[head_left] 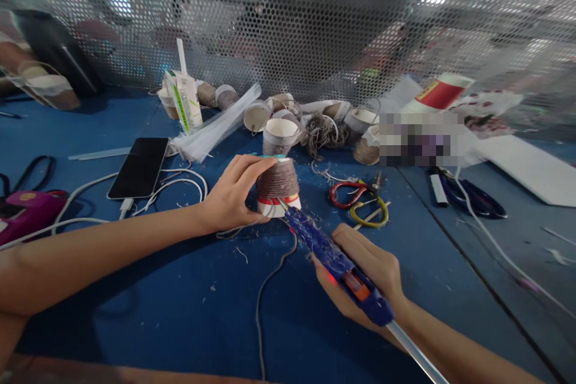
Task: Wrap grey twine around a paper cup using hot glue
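My left hand [234,192] grips a paper cup [278,183] that stands upside down on the blue table, fingers over its top and thumb low at its side. Grey-brown cord is wound around most of the cup, above a red band and white rim. In my right hand [369,270] is a blue glue gun [328,249], with a clear glue stick [416,351] sticking out of its rear. Its nozzle meets the cup near the red band, touching or almost so. A loose length of cord [265,288] trails from the cup toward the table's front edge.
Scissors with red and yellow handles [360,201] lie right of the cup. Behind are several cord-wrapped cups, a cord tangle [324,135] and clear glue sticks [220,123]. A phone [138,168] with white cable lies left. A perforated metal screen [288,24] closes the back.
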`<act>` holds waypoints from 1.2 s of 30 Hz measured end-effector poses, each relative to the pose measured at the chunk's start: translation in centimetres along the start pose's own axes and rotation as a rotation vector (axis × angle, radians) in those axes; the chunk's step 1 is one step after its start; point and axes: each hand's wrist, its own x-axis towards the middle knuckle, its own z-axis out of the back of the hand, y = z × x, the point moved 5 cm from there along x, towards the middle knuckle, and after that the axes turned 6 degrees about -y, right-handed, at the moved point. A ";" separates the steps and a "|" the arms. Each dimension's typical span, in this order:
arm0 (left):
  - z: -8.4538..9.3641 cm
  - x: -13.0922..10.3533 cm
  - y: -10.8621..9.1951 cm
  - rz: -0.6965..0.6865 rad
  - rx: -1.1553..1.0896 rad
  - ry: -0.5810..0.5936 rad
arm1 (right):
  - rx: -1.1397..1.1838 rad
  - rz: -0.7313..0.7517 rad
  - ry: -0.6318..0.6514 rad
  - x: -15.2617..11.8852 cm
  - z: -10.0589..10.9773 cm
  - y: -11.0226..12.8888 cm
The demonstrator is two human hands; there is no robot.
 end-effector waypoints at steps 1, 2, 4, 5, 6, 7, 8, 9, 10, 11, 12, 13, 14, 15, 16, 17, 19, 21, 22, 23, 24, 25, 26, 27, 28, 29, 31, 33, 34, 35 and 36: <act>0.0 0.0 0.0 0.001 -0.004 -0.006 | 0.003 0.008 -0.004 0.0 0.0 0.0; 0.1 0.0 0.0 0.000 -0.007 -0.011 | 0.005 0.018 -0.007 -0.1 0.0 0.1; 0.2 0.1 -0.1 -0.008 -0.012 -0.015 | -0.002 0.015 -0.004 -0.1 0.0 0.1; 0.2 0.0 0.0 -0.008 -0.011 -0.012 | -0.006 -0.001 -0.004 0.0 0.0 0.1; 0.2 0.0 0.1 -0.002 -0.007 -0.006 | -0.006 -0.018 -0.010 0.0 0.1 0.1; 0.3 0.0 0.1 0.009 -0.002 0.003 | -0.007 -0.037 -0.017 0.1 0.2 0.2; 0.3 -0.1 0.2 0.021 0.002 0.009 | -0.008 -0.053 -0.029 0.3 0.3 0.3; 0.3 -0.1 0.3 0.035 0.005 0.012 | -0.009 -0.063 -0.037 0.4 0.4 0.4; 0.3 -0.1 0.4 0.046 0.006 0.011 | -0.010 -0.068 -0.046 0.6 0.6 0.5; 0.3 -0.2 0.5 0.053 0.005 0.008 | -0.015 -0.073 -0.052 0.7 0.7 0.6; 0.4 -0.2 0.5 0.056 0.002 0.001 | -0.022 -0.073 -0.057 0.7 0.8 0.6; 0.4 -0.2 0.5 0.058 -0.001 -0.004 | -0.030 -0.073 -0.057 0.8 0.8 0.6; 0.4 -0.2 0.5 0.062 -0.003 -0.008 | -0.040 -0.070 -0.060 0.8 0.9 0.7; 0.4 -0.2 0.5 0.064 -0.005 -0.011 | -0.052 -0.068 -0.064 0.7 0.9 0.7; 0.4 -0.2 0.5 0.067 -0.006 -0.012 | -0.065 -0.070 -0.069 0.7 1.0 0.6; 0.4 -0.2 0.6 0.073 -0.005 -0.010 | -0.078 -0.074 -0.075 0.6 1.0 0.6; 0.4 -0.2 0.7 0.089 0.002 -0.004 | -0.093 -0.089 -0.089 0.4 1.1 0.5; 0.4 -0.2 0.8 0.109 0.021 0.004 | -0.084 -0.107 -0.085 0.3 0.9 0.3; 0.3 -0.3 0.8 0.116 0.032 0.010 | -0.064 -0.099 -0.078 0.2 0.8 0.3; 0.2 -0.3 0.8 0.116 0.044 0.019 | -0.039 -0.084 -0.070 0.2 0.6 0.2; 0.1 -0.2 0.7 0.109 0.054 0.027 | -0.011 -0.063 -0.059 0.1 0.4 0.2; 0.1 -0.2 0.7 0.097 0.062 0.035 | 0.014 -0.038 -0.046 0.0 0.2 0.2; 0.0 -0.2 0.6 0.082 0.067 0.038 | 0.032 -0.018 -0.033 -0.1 0.0 0.1; -0.1 -0.1 0.4 0.066 0.070 0.038 | 0.041 -0.007 -0.019 -0.2 -0.1 0.0; -0.1 -0.1 0.3 0.056 0.074 0.036 | 0.041 -0.007 -0.010 -0.3 -0.3 -0.1; -0.2 -0.1 0.3 0.049 0.076 0.032 | 0.037 -0.012 0.000 -0.4 -0.4 -0.3; -0.2 0.0 0.1 0.038 0.071 0.025 | 0.028 -0.013 0.007 -0.4 -0.5 -0.3; -0.1 0.1 0.0 0.033 0.057 0.019 | 0.014 0.003 0.005 -0.4 -0.5 -0.2; -0.1 0.1 0.0 0.032 0.050 0.014 | 0.005 0.014 0.006 -0.3 -0.5 -0.1; 0.0 0.1 0.0 0.029 0.044 0.009 | -0.005 0.023 0.003 -0.3 -0.4 0.0; 0.0 0.1 0.0 0.028 0.041 0.006 | -0.014 0.031 0.001 -0.2 -0.4 0.1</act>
